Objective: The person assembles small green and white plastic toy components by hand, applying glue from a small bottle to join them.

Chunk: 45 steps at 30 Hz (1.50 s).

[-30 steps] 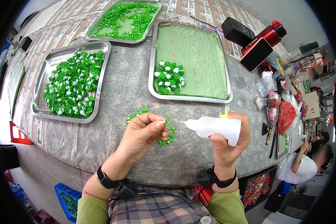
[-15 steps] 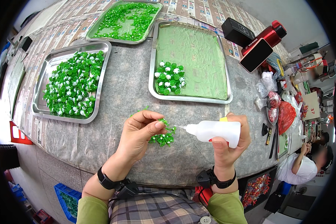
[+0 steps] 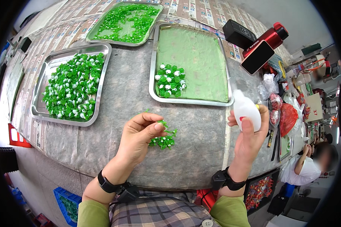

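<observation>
A tiny green plastic piece [image 3: 162, 123] sits pinched between thumb and forefinger of the left hand [image 3: 139, 134], its tip poking past the fingertips, probably so that it stays reachable. At its six o'clock lies a loose pile of small green plastic pieces [image 3: 165, 141], within easy reach. At three o'clock, the right hand [image 3: 251, 132] wraps around a white plastic squeeze bottle [image 3: 247, 113], nozzle end up and well apart from the piece.

At one o'clock, a silver metal tray with a green liner [image 3: 193, 101] carries green-and-white eyeball-shaped beads [image 3: 171, 81] grouped in one corner. At ten, another silver metal tray [image 3: 103, 77] holds a bigger heap; at eleven, a third tray [image 3: 127, 27] spreads green bits.

Grey sheeting covers the near tabletop [image 3: 127, 79]; a black-screened phone [image 3: 257, 56] leans at two o'clock. Toward four, a person in a white shirt [image 3: 301, 170] sits; a blue plastic crate [image 3: 57, 196] stands on the floor at eight.
</observation>
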Motion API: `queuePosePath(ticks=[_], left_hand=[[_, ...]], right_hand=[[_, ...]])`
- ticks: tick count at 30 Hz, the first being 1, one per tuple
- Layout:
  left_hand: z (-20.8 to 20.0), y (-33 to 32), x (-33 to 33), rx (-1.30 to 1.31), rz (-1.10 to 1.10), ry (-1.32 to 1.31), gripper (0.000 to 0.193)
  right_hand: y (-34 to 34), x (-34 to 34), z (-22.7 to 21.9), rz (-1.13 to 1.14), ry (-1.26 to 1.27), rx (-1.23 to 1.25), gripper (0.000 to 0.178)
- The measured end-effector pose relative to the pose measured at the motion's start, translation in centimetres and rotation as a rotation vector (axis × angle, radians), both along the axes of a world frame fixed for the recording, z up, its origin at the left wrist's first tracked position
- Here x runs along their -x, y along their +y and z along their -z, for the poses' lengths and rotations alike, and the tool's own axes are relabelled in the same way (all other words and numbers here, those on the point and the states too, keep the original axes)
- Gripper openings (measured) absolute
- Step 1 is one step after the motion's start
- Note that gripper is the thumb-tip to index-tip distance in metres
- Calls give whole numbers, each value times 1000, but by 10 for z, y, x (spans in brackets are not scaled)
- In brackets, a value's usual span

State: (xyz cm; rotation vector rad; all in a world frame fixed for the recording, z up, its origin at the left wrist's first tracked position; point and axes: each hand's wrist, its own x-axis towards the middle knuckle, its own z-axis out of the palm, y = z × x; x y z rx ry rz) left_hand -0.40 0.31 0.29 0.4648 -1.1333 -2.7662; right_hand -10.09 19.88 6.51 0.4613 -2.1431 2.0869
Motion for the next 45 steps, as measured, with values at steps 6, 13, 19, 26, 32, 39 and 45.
queuePosePath(ticks=[6, 13, 19, 26, 32, 39, 45], left_hand=[[-1, 1, 1, -2, 6, -15, 13], [0, 0, 0, -3, -21, -41, 13], [-2, 1, 1, -6, -6, -45, 13], [0, 0, 2, -26, 2, -15, 13], [0, -3, 0, -27, 30, -22, 14], [-1, -3, 1, -26, 27, -25, 14], [2, -2, 1, -13, 36, -28, 13]], right_hand=[[46, 31, 28, 11, -128, -21, 41], [87, 47, 77, 66, -266, -162, 40], [45, 32, 7, 494, 608, -676, 34], [-47, 70, 43, -257, 151, -702, 23], [-75, 87, 71, -314, -80, -849, 21], [-63, 85, 75, -299, 13, -771, 20], [-50, 50, 42, -405, -259, -351, 17]])
